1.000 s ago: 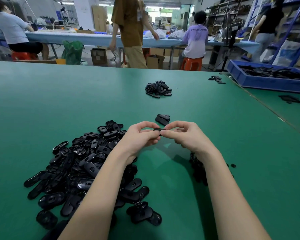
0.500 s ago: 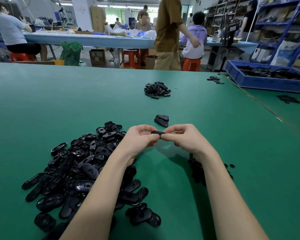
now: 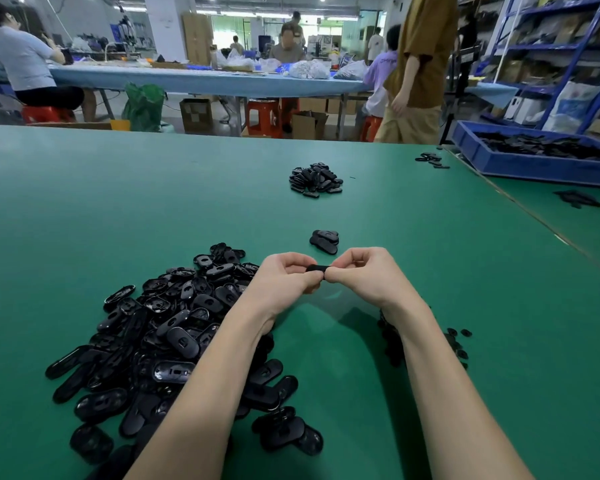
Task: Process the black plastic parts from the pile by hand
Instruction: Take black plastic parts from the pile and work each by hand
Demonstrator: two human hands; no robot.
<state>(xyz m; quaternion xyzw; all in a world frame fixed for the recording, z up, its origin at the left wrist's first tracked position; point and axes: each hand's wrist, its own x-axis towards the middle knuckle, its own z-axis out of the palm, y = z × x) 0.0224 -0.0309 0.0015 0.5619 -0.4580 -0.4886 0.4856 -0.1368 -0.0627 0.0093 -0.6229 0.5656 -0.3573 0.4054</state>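
Mid-frame, left hand [image 3: 284,275] & right hand [image 3: 364,271] both pinch one black part [image 3: 316,268], same as a sec ago; hands barely moved, so it's prob. still being worked; pile [image 3: 167,337] waits lower left

We see the worktop [image 3: 101,202] lying bare across its whole left and far-left stretch, and open again between our forearms toward the near edge. The big pile [image 3: 160,341] blocks the near left, reaching under our left arm, while scraps [image 3: 458,344] lie by the right wrist. Ahead, two loose parts [image 3: 324,241] sit just beyond the hands, a small heap [image 3: 315,180] farther on, and the blue bin [image 3: 534,161] closes the far right.
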